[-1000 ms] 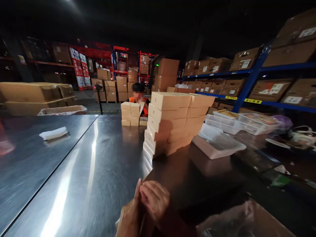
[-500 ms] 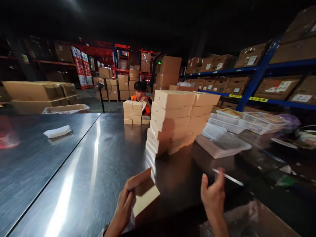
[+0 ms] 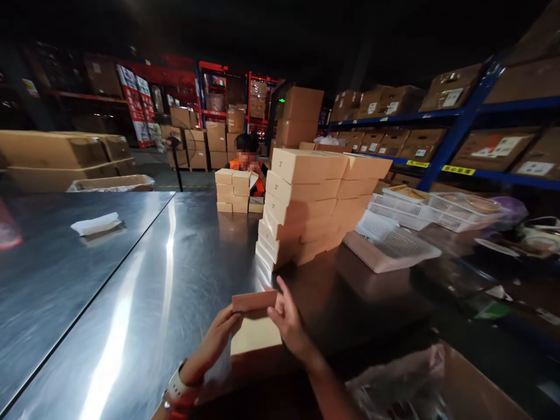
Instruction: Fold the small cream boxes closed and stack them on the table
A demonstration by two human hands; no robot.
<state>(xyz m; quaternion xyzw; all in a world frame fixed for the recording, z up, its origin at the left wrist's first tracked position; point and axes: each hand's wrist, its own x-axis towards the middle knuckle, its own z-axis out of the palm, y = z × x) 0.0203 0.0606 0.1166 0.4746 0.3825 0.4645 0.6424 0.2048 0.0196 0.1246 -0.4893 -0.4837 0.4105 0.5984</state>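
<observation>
At the near edge of the table I have a small cardboard box (image 3: 256,335) with its brown end flap raised. My left hand (image 3: 219,332) is closed around the box's left side, near the flap. On the other side, my right hand (image 3: 289,324) is at the flap's right end, thumb low and index finger stretched up; its other fingers are bent against the cardboard. Beyond my hands stands a tall stack of closed cardboard boxes (image 3: 306,201), in two columns with uneven edges. The inside of the box in my hands cannot be made out.
On the metal table (image 3: 144,280) lies a folded white paper (image 3: 96,224). Right of the stack are white plastic baskets (image 3: 398,248). A plastic-lined carton (image 3: 464,379) stands low at right. Across the table, a person in an orange vest (image 3: 247,160) sits behind a smaller box stack (image 3: 231,191).
My right hand has come left from the table's right side onto the box flap. The box has turned in my left hand. A thin white strip near my right hand no longer shows.
</observation>
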